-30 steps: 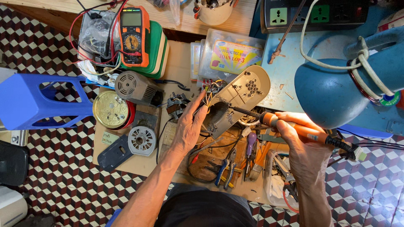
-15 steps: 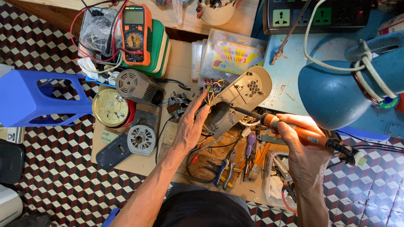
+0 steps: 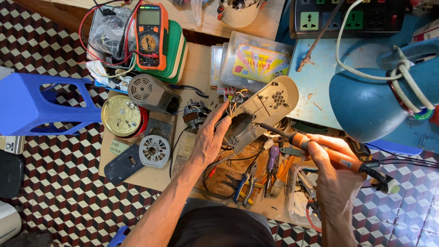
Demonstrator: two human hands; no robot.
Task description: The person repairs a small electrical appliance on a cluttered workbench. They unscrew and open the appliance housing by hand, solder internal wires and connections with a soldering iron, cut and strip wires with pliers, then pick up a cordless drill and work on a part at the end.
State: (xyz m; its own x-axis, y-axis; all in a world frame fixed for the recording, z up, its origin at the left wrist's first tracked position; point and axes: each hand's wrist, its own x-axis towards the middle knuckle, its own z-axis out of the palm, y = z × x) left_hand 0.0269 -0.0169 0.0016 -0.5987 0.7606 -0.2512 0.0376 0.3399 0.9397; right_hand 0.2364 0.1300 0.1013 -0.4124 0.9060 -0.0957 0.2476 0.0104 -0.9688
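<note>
Under orange soldering iron (image 3: pixel 320 148), oblong beige casing (image 3: pixel 267 107)

Floor's (image 3: pixel 55 192) tiled in that cube-illusion pattern, dark red, black and white. A blue plastic stool (image 3: pixel 41 107) stands on it at the left. The workbench (image 3: pixel 201 73) is bare brownish board, with a pale wooden shelf (image 3: pixel 270 18) along the back edge. On the right, a blue desk lamp (image 3: pixel 370 100) leans in over a scuffed light-blue surface (image 3: pixel 315 87). Light is bright and even.
</note>
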